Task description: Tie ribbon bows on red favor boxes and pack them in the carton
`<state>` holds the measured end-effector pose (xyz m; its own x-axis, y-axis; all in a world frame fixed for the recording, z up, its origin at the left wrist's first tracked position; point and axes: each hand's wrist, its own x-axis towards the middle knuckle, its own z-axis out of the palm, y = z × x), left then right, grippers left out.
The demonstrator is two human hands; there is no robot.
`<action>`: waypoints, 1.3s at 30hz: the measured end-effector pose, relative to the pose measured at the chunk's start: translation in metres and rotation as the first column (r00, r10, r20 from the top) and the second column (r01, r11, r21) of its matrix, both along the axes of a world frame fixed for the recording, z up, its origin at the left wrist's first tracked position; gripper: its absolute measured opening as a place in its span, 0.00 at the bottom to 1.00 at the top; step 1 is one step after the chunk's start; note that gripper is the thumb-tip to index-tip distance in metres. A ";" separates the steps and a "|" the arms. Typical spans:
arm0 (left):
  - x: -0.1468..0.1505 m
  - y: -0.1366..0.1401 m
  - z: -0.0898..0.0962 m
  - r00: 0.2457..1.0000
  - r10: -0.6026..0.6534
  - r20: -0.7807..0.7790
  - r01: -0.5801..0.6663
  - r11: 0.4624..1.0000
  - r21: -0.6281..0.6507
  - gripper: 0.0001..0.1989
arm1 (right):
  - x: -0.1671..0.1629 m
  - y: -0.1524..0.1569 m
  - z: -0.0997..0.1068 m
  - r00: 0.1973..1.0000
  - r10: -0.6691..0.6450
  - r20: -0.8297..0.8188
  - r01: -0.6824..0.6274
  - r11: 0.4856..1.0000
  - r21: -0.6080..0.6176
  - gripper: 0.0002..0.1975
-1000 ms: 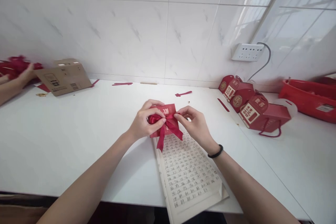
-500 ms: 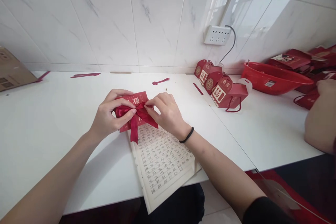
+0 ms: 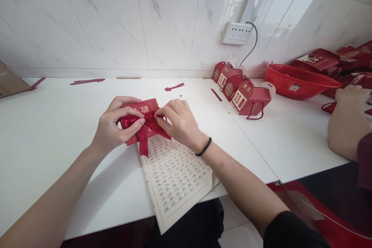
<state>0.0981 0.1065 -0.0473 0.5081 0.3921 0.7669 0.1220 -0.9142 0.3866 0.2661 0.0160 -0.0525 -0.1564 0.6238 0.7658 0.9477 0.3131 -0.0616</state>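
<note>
A small red gift box [image 3: 145, 107] with gold lettering sits on the white table [image 3: 52, 131], wrapped by a dark red satin ribbon [image 3: 144, 135] tied in a bow. My left hand [image 3: 114, 126] pinches the bow's left loop. My right hand [image 3: 177, 122], with a black band on the wrist, pinches the ribbon at the knot on the right side. The box rests on the top edge of a paper pad [image 3: 177, 174] covered in handwritten numbers, which overhangs the table's front edge.
Several finished red boxes [image 3: 242, 95] lie at the back right near a red basin [image 3: 299, 81] and a wall socket [image 3: 236, 33]. Another person's hand [image 3: 347, 120] rests at the right. Ribbon scraps [image 3: 174, 86] lie by the wall; a cardboard box [image 3: 10, 83] is far left.
The view has swung to the right, bringing the red basin and another person's hand into sight. My hands stay on the bow, fingers shifting slightly on the ribbon.
</note>
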 end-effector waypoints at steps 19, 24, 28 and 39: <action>0.003 0.002 0.002 0.999 0.022 0.029 -0.023 0.998 0.057 0.02 | -0.001 -0.002 0.006 0.962 -0.091 0.256 0.106 0.993 -0.046 0.11; 0.003 0.002 0.001 1.000 0.013 0.025 -0.015 0.997 0.070 0.02 | -0.001 -0.004 0.007 0.963 -0.085 0.255 0.094 0.995 -0.024 0.12; 0.003 0.002 0.001 0.999 0.009 0.039 -0.012 0.997 0.081 0.03 | -0.001 -0.004 0.007 0.964 -0.089 0.252 0.095 0.995 -0.010 0.13; 0.001 0.002 0.001 1.000 0.012 0.025 -0.014 0.997 0.075 0.02 | 0.000 -0.003 0.007 0.967 -0.088 0.237 0.081 0.996 0.038 0.13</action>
<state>0.0996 0.1081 -0.0463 0.4836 0.3391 0.8069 0.1255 -0.9392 0.3195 0.2658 0.0126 -0.0459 -0.2838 0.6219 0.7298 0.9572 0.2294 0.1767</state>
